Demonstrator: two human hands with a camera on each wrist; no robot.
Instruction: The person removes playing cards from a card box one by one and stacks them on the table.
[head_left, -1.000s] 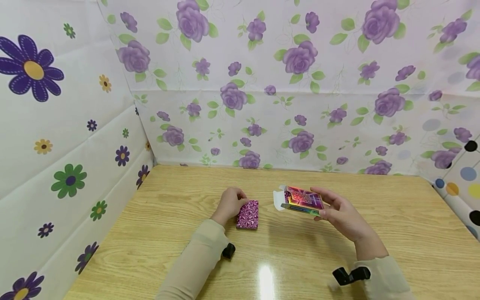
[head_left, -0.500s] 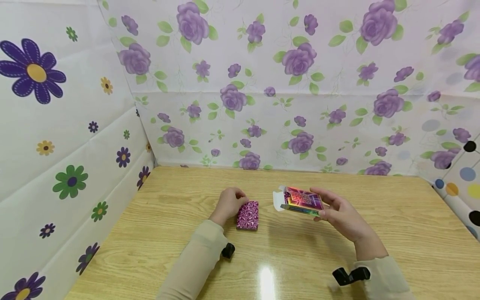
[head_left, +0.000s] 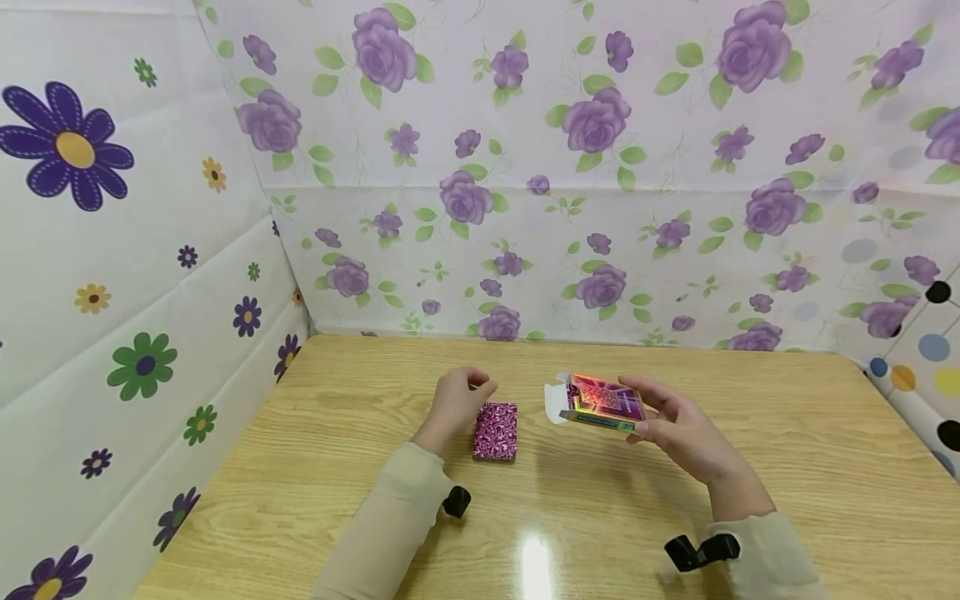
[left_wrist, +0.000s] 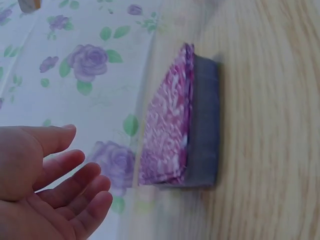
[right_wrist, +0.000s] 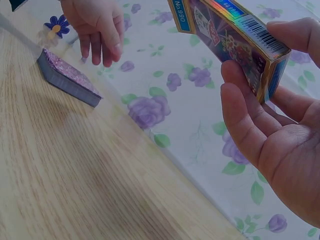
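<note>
A deck of playing cards (head_left: 495,432) with a magenta-and-white swirl back lies squared up on the wooden table. Just beyond its upper left corner is my left hand (head_left: 455,406). In the left wrist view a gap shows between the loosely bent fingers (left_wrist: 82,175) and the deck (left_wrist: 167,125), and the hand holds nothing. My right hand (head_left: 686,433) grips the shiny purple card box (head_left: 606,402) above the table, thumb and fingers at its right end. White flaps (head_left: 557,400) stand unfolded at the box's left end. A barcode shows on the box (right_wrist: 257,34) in the right wrist view.
The wooden table (head_left: 637,517) runs back to a wall covered with purple-rose cloth (head_left: 465,200). A flower-print cloth (head_left: 142,367) borders the left side. Black wrist cameras (head_left: 702,552) sit at both cuffs.
My left hand has let go of the deck's upper left corner and lifted slightly up and away. The right hand and the card box have barely moved.
</note>
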